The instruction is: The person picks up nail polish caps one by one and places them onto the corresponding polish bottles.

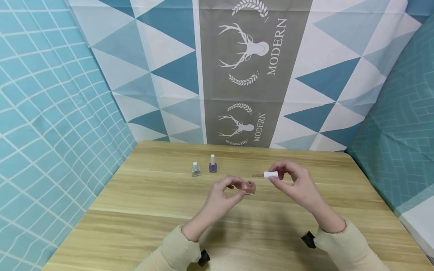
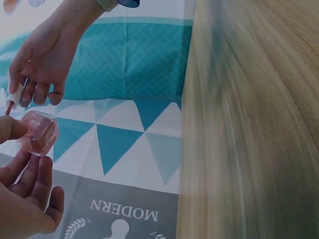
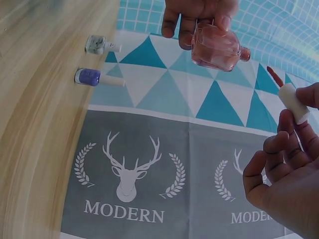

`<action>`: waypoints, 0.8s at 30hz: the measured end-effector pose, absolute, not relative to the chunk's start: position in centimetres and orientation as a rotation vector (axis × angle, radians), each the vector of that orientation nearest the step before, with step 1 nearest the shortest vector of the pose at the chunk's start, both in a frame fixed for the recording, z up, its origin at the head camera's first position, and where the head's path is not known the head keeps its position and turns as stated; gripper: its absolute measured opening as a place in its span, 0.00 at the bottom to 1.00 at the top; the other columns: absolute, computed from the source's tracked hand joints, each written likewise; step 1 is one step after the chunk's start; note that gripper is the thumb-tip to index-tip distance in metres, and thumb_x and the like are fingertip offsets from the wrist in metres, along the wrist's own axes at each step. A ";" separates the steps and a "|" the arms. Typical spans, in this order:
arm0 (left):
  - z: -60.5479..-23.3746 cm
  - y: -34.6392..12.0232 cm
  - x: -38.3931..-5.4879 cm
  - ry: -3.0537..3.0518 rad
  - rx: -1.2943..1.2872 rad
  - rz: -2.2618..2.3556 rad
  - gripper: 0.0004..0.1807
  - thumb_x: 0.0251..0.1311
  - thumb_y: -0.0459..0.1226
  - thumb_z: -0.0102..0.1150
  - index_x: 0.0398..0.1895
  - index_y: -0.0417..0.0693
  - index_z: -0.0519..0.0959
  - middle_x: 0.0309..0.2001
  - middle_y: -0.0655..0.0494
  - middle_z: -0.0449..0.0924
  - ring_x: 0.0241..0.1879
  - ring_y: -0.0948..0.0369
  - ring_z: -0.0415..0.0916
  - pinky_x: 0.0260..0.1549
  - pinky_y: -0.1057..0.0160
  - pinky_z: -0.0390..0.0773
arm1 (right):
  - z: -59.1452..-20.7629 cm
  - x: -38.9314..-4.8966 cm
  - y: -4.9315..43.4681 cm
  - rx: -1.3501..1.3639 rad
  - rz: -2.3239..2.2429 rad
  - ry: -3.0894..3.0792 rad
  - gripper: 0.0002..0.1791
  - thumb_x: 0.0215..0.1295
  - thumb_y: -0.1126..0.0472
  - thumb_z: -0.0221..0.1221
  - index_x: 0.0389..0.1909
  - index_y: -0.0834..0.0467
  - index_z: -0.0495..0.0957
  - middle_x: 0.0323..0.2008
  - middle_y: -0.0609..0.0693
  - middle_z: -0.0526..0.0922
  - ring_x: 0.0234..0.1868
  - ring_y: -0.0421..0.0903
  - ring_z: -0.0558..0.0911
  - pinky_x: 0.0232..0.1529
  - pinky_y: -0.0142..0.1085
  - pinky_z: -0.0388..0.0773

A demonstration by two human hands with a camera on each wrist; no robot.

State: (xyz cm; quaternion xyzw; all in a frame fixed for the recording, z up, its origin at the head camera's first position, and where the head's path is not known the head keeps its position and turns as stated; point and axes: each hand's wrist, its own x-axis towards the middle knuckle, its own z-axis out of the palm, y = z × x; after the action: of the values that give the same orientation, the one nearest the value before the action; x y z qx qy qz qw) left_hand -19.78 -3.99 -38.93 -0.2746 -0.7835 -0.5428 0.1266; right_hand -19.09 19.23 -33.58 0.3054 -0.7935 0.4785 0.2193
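My left hand [image 1: 220, 196] pinches a small square glass bottle of pink nail polish [image 1: 249, 187] between thumb and fingers, above the table. The bottle's neck is uncapped and faces the right hand, as the right wrist view shows. With thumb and fingertips my right hand [image 1: 300, 185] holds the white nail polish cap [image 1: 271, 174]. From the cap sticks a brush [image 3: 275, 75] coated in reddish polish, pointing left. Brush and bottle [image 3: 215, 47] are apart, with a short gap between them. In the left wrist view the bottle [image 2: 38, 132] sits between thumb and fingers.
Farther back on the wooden table [image 1: 142, 195] stand a clear nail polish bottle [image 1: 196, 170] with a white cap and a purple nail polish bottle [image 1: 213, 165] with a tall white cap. Patterned cloth [image 1: 169, 75] hangs behind the table, and blue-green cloths hang at both sides.
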 end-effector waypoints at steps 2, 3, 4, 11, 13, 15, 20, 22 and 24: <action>-38.9 -4.0 -19.8 -2.265 -0.820 -1.571 0.12 0.52 0.32 0.66 0.40 0.48 0.81 0.38 0.57 0.81 0.41 0.60 0.77 0.44 0.57 0.77 | -33.5 -19.1 19.2 0.865 1.311 -2.200 0.16 0.50 0.76 0.64 0.38 0.56 0.78 0.32 0.46 0.79 0.31 0.39 0.71 0.33 0.29 0.71; -38.9 -4.0 -19.8 -2.257 -0.829 -1.571 0.12 0.52 0.33 0.66 0.40 0.49 0.81 0.38 0.58 0.81 0.41 0.61 0.77 0.43 0.57 0.77 | -33.4 -19.1 19.1 0.876 1.304 -2.203 0.17 0.50 0.76 0.64 0.38 0.55 0.78 0.33 0.46 0.79 0.31 0.39 0.71 0.33 0.30 0.71; -38.8 -4.0 -19.7 -2.248 -0.839 -1.573 0.12 0.52 0.33 0.66 0.40 0.49 0.81 0.38 0.59 0.81 0.40 0.61 0.77 0.43 0.57 0.77 | -33.3 -19.1 19.1 0.884 1.293 -2.211 0.16 0.51 0.76 0.64 0.38 0.55 0.78 0.33 0.46 0.79 0.31 0.39 0.71 0.33 0.30 0.71; -38.6 -3.9 -19.5 -2.231 -0.871 -1.553 0.11 0.52 0.32 0.66 0.40 0.50 0.80 0.38 0.61 0.80 0.40 0.63 0.76 0.42 0.62 0.77 | -32.8 -19.1 19.1 0.886 1.186 -2.298 0.14 0.54 0.70 0.66 0.38 0.50 0.79 0.33 0.38 0.78 0.32 0.36 0.71 0.32 0.28 0.70; -38.6 -3.9 -19.5 -2.234 -0.871 -1.547 0.11 0.52 0.32 0.66 0.40 0.50 0.80 0.38 0.61 0.80 0.40 0.64 0.76 0.41 0.61 0.77 | -32.7 -19.1 19.2 0.884 1.155 -2.311 0.14 0.54 0.69 0.66 0.38 0.49 0.79 0.33 0.37 0.78 0.32 0.35 0.70 0.31 0.28 0.69; -38.6 -3.9 -19.5 -2.237 -0.870 -1.539 0.11 0.52 0.33 0.66 0.40 0.51 0.80 0.38 0.62 0.80 0.40 0.64 0.75 0.41 0.63 0.77 | -32.6 -19.1 19.2 0.888 1.135 -2.315 0.14 0.54 0.68 0.66 0.38 0.49 0.79 0.32 0.37 0.77 0.32 0.36 0.70 0.31 0.29 0.69; -38.5 -4.0 -19.4 -2.247 -0.870 -1.528 0.10 0.52 0.34 0.66 0.39 0.51 0.80 0.38 0.62 0.80 0.40 0.65 0.75 0.41 0.65 0.76 | -32.4 -19.1 19.2 0.909 1.110 -2.308 0.15 0.53 0.68 0.66 0.38 0.47 0.79 0.33 0.37 0.78 0.32 0.35 0.71 0.31 0.28 0.69; -38.5 -4.0 -19.4 -2.247 -0.871 -1.527 0.10 0.53 0.34 0.65 0.39 0.51 0.80 0.38 0.62 0.80 0.40 0.65 0.75 0.41 0.65 0.76 | -32.3 -19.1 19.2 0.919 1.103 -2.304 0.15 0.52 0.68 0.67 0.38 0.47 0.79 0.33 0.37 0.78 0.32 0.35 0.71 0.31 0.28 0.69; -38.5 -3.9 -19.4 -2.235 -0.875 -1.527 0.11 0.53 0.34 0.66 0.40 0.51 0.81 0.38 0.62 0.80 0.39 0.65 0.75 0.41 0.66 0.76 | -32.4 -19.1 19.2 0.934 1.093 -2.297 0.15 0.52 0.69 0.67 0.38 0.48 0.79 0.33 0.37 0.78 0.32 0.35 0.71 0.32 0.27 0.70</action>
State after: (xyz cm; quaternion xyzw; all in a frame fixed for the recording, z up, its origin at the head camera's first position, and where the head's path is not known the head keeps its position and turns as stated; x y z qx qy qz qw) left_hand -19.39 -3.95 -38.45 -0.3043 -0.7770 -0.5310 0.1476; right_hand -19.07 19.19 -32.39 0.3368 -0.8280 0.3939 0.2143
